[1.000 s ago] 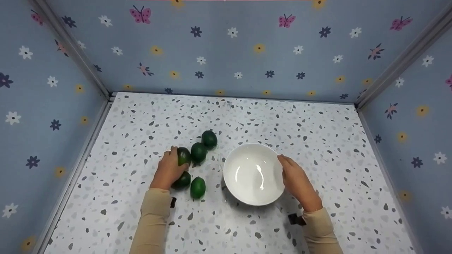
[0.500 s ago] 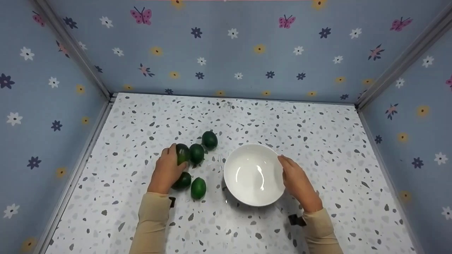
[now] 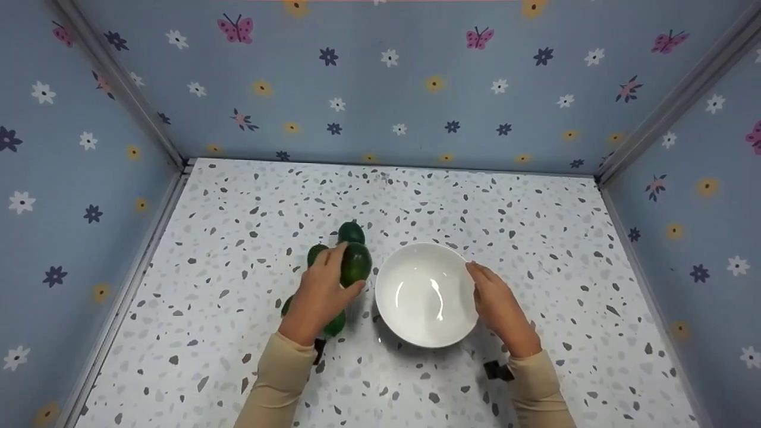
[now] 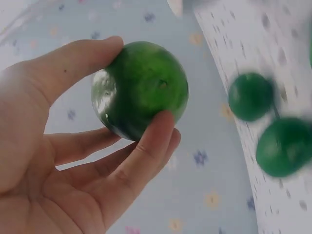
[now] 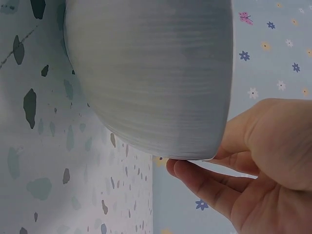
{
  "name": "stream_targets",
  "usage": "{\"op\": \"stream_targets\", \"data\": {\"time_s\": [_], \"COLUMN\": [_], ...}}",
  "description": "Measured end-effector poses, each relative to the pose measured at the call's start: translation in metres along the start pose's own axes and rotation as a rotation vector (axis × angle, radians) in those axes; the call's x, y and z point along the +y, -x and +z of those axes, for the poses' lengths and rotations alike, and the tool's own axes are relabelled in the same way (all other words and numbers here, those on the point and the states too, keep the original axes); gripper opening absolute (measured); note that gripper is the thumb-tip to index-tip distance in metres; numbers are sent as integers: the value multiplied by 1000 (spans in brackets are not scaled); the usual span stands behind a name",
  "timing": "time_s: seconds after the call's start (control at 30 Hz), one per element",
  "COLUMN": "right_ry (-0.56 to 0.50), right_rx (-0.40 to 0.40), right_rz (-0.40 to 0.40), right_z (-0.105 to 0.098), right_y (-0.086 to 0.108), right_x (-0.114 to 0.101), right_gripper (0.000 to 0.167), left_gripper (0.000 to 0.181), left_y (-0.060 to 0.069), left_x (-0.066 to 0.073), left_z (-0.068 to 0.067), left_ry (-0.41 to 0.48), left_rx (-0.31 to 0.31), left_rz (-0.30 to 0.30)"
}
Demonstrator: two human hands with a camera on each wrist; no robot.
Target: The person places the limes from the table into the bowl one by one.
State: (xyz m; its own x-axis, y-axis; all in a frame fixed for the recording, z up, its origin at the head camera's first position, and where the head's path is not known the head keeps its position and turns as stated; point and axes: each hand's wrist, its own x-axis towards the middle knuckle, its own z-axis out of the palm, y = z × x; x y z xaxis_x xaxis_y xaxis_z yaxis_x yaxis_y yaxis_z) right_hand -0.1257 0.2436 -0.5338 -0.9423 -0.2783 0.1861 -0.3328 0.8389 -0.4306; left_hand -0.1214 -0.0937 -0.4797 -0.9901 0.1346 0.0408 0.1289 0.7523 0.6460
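Observation:
My left hand holds a glossy dark green round fruit between thumb and fingertips, just left of the white bowl. The left wrist view shows this fruit raised, its bright green end with a small stem scar facing the camera. On the right, my right hand pinches the bowl's rim; fingers touch the outside in the right wrist view, while the thumb's tip is hidden behind the rim. The bowl stands upright on the table, and its visible inside holds nothing.
Several similar green fruits lie on the speckled table: one fruit behind the left hand, another at its fingers, a third partly under the wrist. Flower-patterned walls enclose the back and sides.
My left hand has lifted the green fruit off the table and carried it rightward toward the bowl. The right hand and bowl have stayed in place.

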Motion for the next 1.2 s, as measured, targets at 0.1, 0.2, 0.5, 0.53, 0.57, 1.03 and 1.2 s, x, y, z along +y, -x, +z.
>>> {"op": "stream_targets", "data": {"time_s": [0.1,0.2,0.5,0.53,0.57,1.03,1.2], "right_ry": [-2,6,10,4,1,4,9], "right_rx": [10,26,39,31,23,28,38], "right_rz": [-4,-21,-26,-19,-13,-26,-28], "right_z": [0,1,1,0,0,2,2], "right_y": [0,1,2,2,1,1,2], "right_x": [0,0,1,1,1,1,1], "right_gripper": [39,39,39,39,40,42,42], "left_gripper": [80,78,74,74,74,70,68], "left_y": [2,2,1,0,-1,-6,-4], "left_x": [11,17,34,36,38,43,44], "left_z": [12,25,74,79,84,119,116], "left_ry": [1,4,-3,-17,-37,-204,-197], "left_rx": [-4,3,-73,-83,-96,-242,-238], "left_rz": [65,128,254,260,262,226,223]}}
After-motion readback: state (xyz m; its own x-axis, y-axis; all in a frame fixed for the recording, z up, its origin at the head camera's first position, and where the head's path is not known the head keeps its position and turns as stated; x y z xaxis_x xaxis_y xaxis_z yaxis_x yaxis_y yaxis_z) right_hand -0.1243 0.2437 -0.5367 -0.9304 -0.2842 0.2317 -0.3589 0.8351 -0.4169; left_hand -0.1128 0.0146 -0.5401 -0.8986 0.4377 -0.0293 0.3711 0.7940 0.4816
